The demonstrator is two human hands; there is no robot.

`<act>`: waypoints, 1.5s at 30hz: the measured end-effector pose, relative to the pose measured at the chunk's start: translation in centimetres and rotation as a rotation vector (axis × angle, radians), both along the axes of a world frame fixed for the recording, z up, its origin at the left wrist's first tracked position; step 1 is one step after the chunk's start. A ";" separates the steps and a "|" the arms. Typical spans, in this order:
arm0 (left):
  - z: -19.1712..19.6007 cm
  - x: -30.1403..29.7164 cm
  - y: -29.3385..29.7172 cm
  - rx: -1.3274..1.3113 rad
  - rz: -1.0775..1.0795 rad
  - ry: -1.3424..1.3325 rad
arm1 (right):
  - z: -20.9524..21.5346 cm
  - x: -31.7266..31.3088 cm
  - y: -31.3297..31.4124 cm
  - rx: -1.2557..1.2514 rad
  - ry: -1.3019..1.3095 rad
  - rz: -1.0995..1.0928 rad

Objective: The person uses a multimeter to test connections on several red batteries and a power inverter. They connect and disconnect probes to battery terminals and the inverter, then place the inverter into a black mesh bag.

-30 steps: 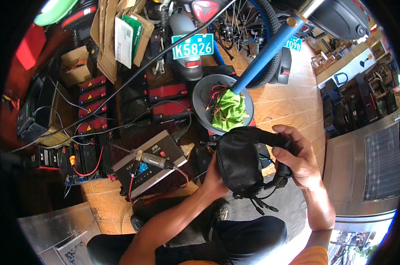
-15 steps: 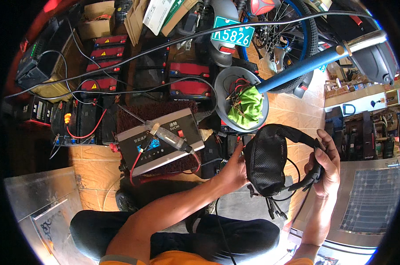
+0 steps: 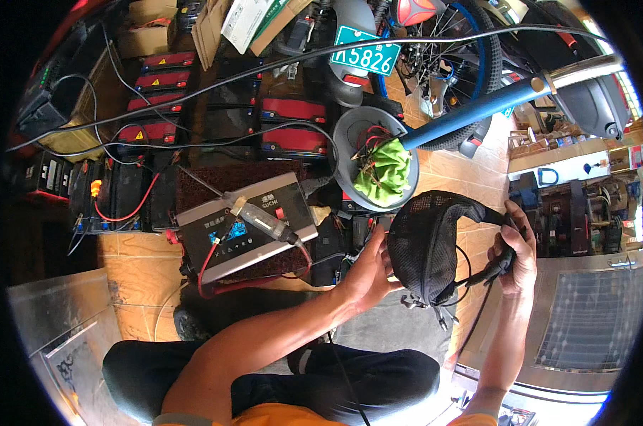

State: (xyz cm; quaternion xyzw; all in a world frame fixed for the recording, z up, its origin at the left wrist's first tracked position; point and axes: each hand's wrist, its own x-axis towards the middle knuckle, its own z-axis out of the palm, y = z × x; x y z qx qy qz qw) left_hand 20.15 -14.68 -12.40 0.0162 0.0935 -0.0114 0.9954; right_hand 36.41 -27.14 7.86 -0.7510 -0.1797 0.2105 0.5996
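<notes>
A black mesh pouch (image 3: 424, 248) with a thick looped strap hangs in front of me, its seam turned toward me. My right hand (image 3: 518, 252) is closed round the strap at the pouch's right side. My left hand (image 3: 364, 277) is at the pouch's left edge, thumb stretched up and apart from it. Its fingertips lie against or just beside the mesh; whether they press on it is partly hidden. Black cords (image 3: 442, 316) with small ends dangle under the pouch. A thin black cable (image 3: 346, 376) runs down over my lap.
A metal-cased charger (image 3: 247, 227) with a clear-handled tool on top sits left of my hands. Beyond are a grey bowl (image 3: 342, 153) with a green cloth, red-topped batteries (image 3: 293, 140) and a blue pole (image 3: 477, 110). A black cable (image 3: 264, 71) crosses the far side.
The pouch has turned, so its side seam now faces me. My left thumb and fingers have come slightly away from its edge. The whole view has shifted a little.
</notes>
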 end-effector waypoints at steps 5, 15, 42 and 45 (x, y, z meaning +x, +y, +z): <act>1.3 -0.3 -1.1 0.027 0.018 0.053 | -0.9 1.1 -0.2 -0.012 -0.011 -0.057; 1.0 -1.2 -2.1 0.199 0.142 -0.078 | 0.9 -1.2 -0.6 0.057 -0.004 -0.022; 1.9 -1.5 -4.6 0.728 0.484 -0.046 | -0.3 -3.5 -0.6 0.211 0.053 0.042; 1.7 -1.0 -3.3 0.159 0.224 0.009 | 0.1 -3.5 -0.4 0.208 0.086 0.014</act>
